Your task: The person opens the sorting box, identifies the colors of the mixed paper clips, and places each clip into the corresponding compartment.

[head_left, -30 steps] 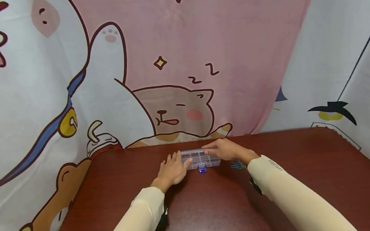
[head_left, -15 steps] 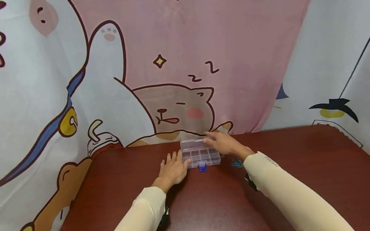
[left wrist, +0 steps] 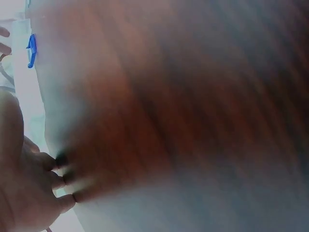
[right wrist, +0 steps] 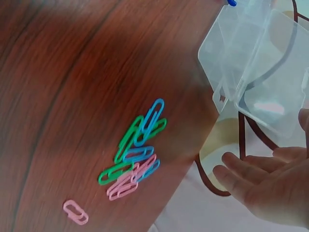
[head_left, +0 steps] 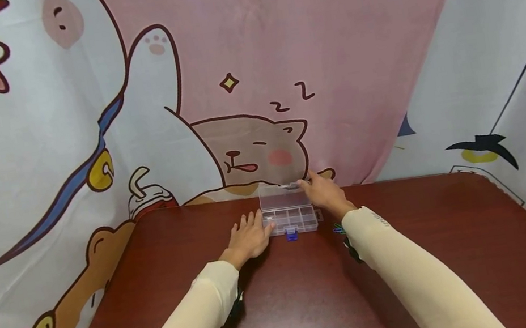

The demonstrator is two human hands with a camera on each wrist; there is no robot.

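The clear box (head_left: 306, 228) lay at the far side of the surface (head_left: 275, 305), its long axis running left to right, with its blue latch (head_left: 291, 234) toward the near side. Its lid (head_left: 283, 200) stood up from the far long side, so the lid's right edge was just beside the person's right grip (head_left: 328, 195); that edge, lying left of the palm, was the relation any handling of the lid seemed to turn on. In the right wrist view this grip was spread, fingers straight, thumb at the lid's edge; whether the thumb touched it I could not tell. The left grip (head_left: 249, 239) was spread too, at the box's left end, with the thumb over the near left corner; it looked placed to steady the box. The coloured paper clips (right wrist: 138, 154) lay in a loose pile on the surface, right of the box and nearer than the right grip, with one pink clip (right wrist: 76, 212) apart on the pile's right. The right grip was nearer to the lid's free right corner and to the clips.
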